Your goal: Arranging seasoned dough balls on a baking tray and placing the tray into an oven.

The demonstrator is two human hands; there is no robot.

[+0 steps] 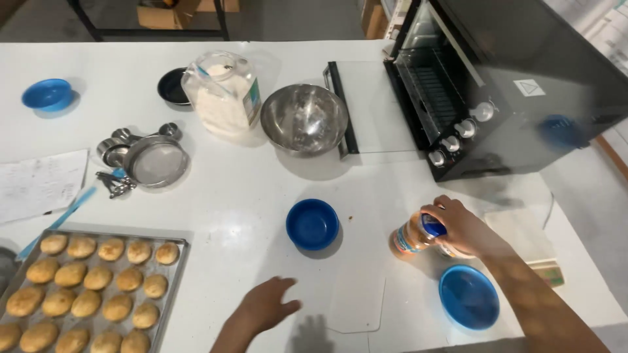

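My right hand [462, 227] grips a small jar [411, 238] with a blue lid and orange-brown contents, tilted on its side just above the white table [242, 196]. A small blue bowl [312, 223] sits to the jar's left, and a blue plate [469, 296] lies below my right wrist. My left hand [265, 303] hovers low over the table near the front edge, fingers loosely apart, holding nothing. A baking tray [175, 274] with several golden cookies lies at the front left.
A black toaster oven [504, 78] stands open at the back right, its door [366, 108] lowered flat. A steel mixing bowl [304, 117], a flour jar [224, 93], a sieve [156, 160] with measuring cups, a blue bowl [47, 94] and a paper sheet [39, 183] lie further back.
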